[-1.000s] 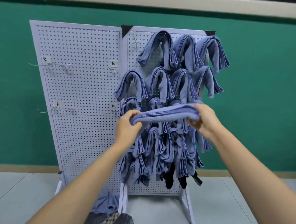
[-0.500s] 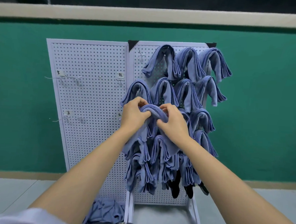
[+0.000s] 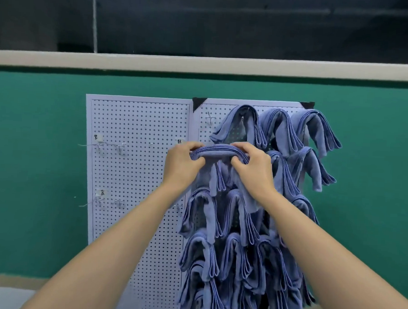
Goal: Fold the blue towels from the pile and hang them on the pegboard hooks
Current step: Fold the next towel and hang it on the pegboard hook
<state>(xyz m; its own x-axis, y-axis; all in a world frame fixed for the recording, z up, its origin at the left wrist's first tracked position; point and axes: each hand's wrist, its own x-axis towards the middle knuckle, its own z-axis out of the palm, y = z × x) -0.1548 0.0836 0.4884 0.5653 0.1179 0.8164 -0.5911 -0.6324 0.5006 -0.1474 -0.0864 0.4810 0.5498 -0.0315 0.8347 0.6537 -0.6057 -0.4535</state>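
A green wall stands far behind the white perforated pegboard, whose right panel carries rows of hung blue towels. The folded blue cloth towel arches against the board's upper middle. My left hand and right hand each curl around 1 end, gripping it.

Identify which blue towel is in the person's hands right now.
The folded towel stretched level between left hand and right hand, before the right pegboard's second row; the hung towels droop in arches.
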